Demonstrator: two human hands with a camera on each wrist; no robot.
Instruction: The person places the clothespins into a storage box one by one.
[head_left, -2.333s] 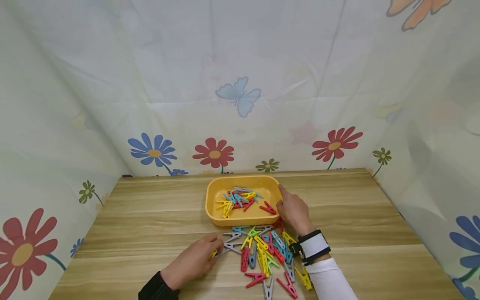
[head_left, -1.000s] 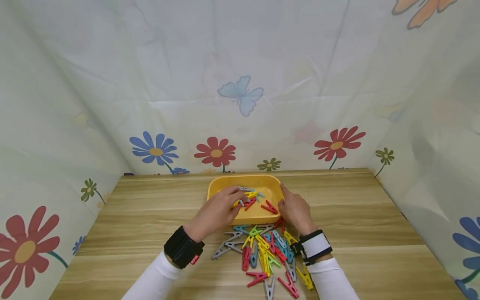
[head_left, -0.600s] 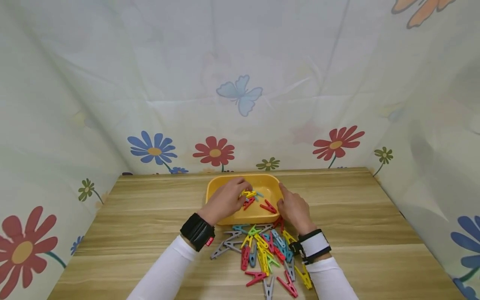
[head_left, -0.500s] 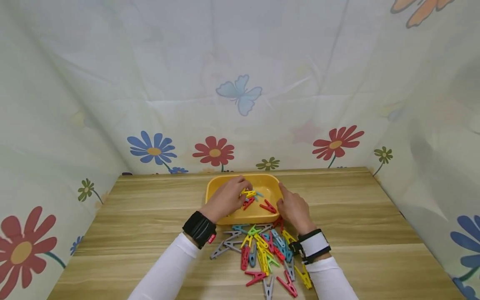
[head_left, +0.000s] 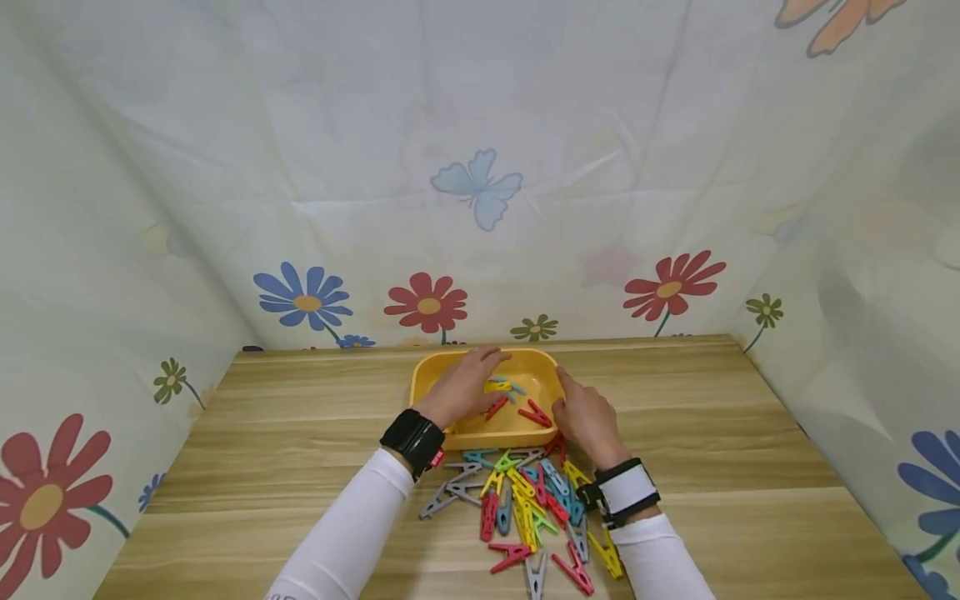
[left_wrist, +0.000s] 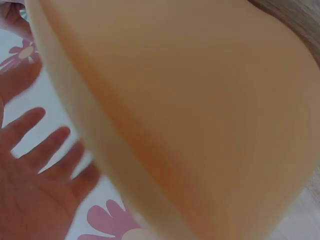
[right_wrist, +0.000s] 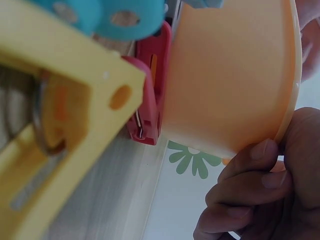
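My left hand is over the yellow plastic basin, its fingers and thumb spread apart. In the left wrist view that hand has straight fingers and holds nothing. Below and beside it lie several clothespins, among them a yellow clothespin and a red clothespin; others are hidden under the palm. My right hand grips the basin's right end. In the right wrist view its fingers curl against the outer wall, thumb by the rim.
A loose heap of mixed clothespins, including a dark red clothespin and a grey clothespin, lies on the wooden table before the basin. Some lie beside the right wrist. A flowered cloth hangs behind the table and along both sides.
My left hand has gone from the left edge of the heap, with a yellow clothespin at its fingers, into the basin, and its fingers have spread. The right hand has stayed on the rim.
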